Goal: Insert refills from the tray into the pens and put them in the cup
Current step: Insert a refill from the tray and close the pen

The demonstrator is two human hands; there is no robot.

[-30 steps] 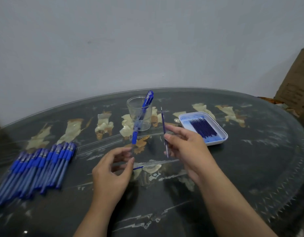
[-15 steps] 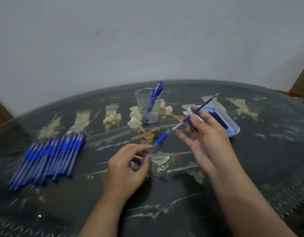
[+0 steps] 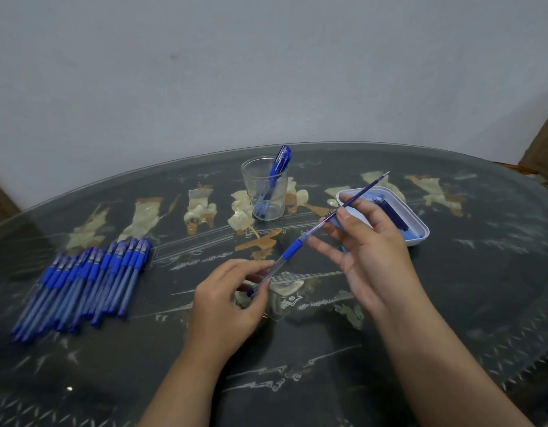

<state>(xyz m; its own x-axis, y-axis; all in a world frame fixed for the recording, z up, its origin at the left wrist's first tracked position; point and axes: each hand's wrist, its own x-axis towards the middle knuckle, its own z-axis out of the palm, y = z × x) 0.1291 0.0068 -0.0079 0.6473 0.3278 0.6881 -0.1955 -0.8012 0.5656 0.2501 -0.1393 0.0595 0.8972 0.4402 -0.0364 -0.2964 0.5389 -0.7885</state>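
- Pens lie in a row of pens [image 3: 81,282] on the far left of the table [image 3: 451,303], blue grips pointing away, side by side and touching; any print on them is too blurred to read
- That row sits well apart from the left hand [image 3: 226,306], with dark glass between them
- Left hand fingers are curled, thumb and fingertips pinching the rear end of a clear pen [image 3: 285,257], which is held just above the tabletop and slants up to the right
- Behind the hands stands the clear cup [image 3: 265,188], upright, well in from the table's curved far edge; blue pens [image 3: 274,180] lean inside it against the right side of its rim
- A dark refill [image 3: 356,198] runs in line with the held pen, its lower end at the pen's front opening and its tip pointing up and right
- The right hand [image 3: 371,241] pinches the refill between thumb and forefinger; its other fingers are spread out straight, one fingertip touching the pen just beyond the blue grip
- A white tray [image 3: 417,223] lies just behind the right hand, partly hidden by it, holding loose refills [image 3: 393,211]
- A brown box [image 3: 544,143] shows at the right edge against the pale wall [image 3: 266,72]
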